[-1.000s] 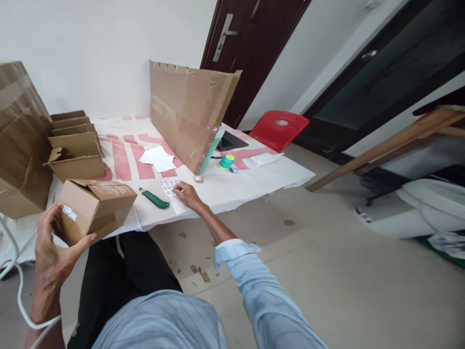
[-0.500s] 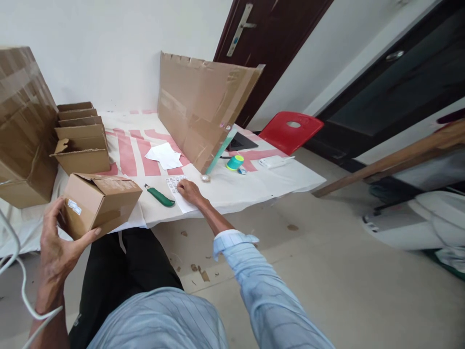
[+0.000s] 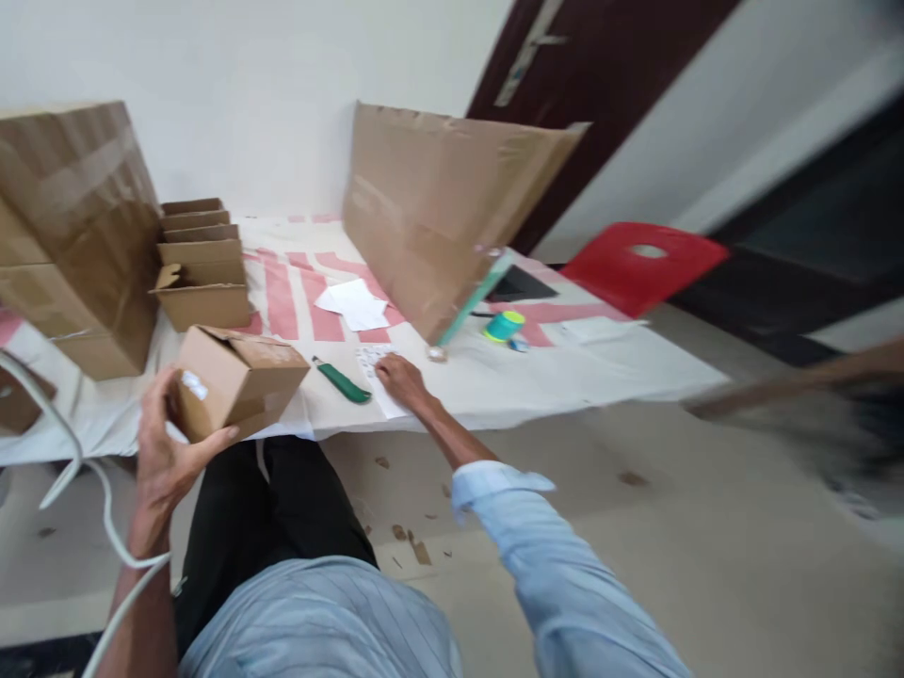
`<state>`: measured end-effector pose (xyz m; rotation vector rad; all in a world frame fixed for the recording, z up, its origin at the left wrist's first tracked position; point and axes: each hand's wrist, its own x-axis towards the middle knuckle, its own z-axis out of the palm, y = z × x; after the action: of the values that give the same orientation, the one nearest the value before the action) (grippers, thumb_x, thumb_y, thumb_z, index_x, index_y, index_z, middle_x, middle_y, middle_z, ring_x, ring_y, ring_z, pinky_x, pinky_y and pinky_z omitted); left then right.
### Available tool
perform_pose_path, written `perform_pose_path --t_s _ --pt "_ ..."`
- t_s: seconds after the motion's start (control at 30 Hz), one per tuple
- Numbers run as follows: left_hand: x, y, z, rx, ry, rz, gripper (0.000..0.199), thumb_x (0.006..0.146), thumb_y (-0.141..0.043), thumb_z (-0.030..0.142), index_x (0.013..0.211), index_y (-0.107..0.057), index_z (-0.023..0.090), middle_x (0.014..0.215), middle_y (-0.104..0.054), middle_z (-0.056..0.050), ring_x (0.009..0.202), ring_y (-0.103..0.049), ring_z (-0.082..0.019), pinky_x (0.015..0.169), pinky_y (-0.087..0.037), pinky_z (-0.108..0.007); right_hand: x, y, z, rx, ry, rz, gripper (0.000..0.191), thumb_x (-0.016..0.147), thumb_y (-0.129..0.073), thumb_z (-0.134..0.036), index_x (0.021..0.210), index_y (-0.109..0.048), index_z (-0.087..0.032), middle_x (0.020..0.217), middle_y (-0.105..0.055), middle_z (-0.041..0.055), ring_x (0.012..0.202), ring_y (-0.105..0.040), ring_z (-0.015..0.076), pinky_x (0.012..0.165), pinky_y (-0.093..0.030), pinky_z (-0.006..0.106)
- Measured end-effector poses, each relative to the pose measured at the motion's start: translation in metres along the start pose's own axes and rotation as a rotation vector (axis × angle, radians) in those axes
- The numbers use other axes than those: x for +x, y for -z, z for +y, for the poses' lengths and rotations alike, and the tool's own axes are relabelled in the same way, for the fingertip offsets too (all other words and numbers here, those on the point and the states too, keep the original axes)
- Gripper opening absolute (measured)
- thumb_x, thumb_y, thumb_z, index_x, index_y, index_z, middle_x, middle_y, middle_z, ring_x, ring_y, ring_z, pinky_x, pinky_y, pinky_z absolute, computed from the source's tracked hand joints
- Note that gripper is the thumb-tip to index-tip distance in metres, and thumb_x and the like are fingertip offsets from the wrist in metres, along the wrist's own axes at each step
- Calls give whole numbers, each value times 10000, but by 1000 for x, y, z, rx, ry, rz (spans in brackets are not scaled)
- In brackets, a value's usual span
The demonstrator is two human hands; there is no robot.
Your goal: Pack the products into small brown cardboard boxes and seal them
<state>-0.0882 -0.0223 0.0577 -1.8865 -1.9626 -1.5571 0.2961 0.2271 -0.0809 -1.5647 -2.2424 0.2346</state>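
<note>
A small cardboard box is tilted in my left hand, thumb beneath and fingers around its left end. That end carries a small white label. On the table's near edge, my right hand rests with curled fingers on a white sheet of printed stickers. Its fingertips are pressed together; whatever they pinch is hidden. Between the box and the sheet lies a green utility knife.
Several open cardboard boxes stand in a row beside a large carton. A tall cardboard panel, white papers and a teal tape roll are on the table. A white cable hangs at left; a red chair stands right.
The view has swung left, so everything sits further right in the picture. Both hands keep nearly the same places at the box and the sticker sheet.
</note>
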Motion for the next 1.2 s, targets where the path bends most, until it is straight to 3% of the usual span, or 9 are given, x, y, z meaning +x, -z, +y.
perform_pose_path --t_s 0.2,0.6,0.8,1.0,1.2 --pt "-12 -4 2 11 7 -22 1069 652 -992 459 1553 -459 242 1615 -529 -195 1504 -521 -405 1222 -451 -582 -11 -7 3 11 66 18 216 945 -519 -206 855 -714 -217 1000 -728 126 993 -602 265 920 -467 367" --pt "-29 -10 8 28 -74 -9 1033 640 -997 381 1516 -472 228 1630 -509 -250 1515 -505 -443 1162 -431 -601 -29 -14 6 -118 102 47 231 957 -534 -238 984 -762 -209 1094 -742 139 1073 -664 274 981 -522 386" --pt "-34 -13 10 26 -56 -34 1006 655 -994 418 1510 -494 244 1657 -476 -254 1514 -494 -450 1155 -416 -590 -39 -4 -1 -109 88 124 300 948 -496 -233 1060 -774 -227 1132 -753 137 1040 -689 284 873 -562 396" --pt "-36 -16 8 35 -74 -27 958 656 -986 468 1478 -550 242 1660 -473 -247 1512 -489 -454 1173 -386 -587 -35 29 -47 -25 163 303 302 976 -454 -286 966 -746 -211 996 -738 148 918 -688 278 839 -549 401" --pt "-37 -19 13 45 -98 -23 958 640 -987 454 1474 -558 255 1657 -481 -236 1504 -493 -457 1167 -390 -576 -34 79 -141 269 407 468 243 1030 -529 -319 974 -749 -231 922 -727 77 830 -680 224 711 -560 351"
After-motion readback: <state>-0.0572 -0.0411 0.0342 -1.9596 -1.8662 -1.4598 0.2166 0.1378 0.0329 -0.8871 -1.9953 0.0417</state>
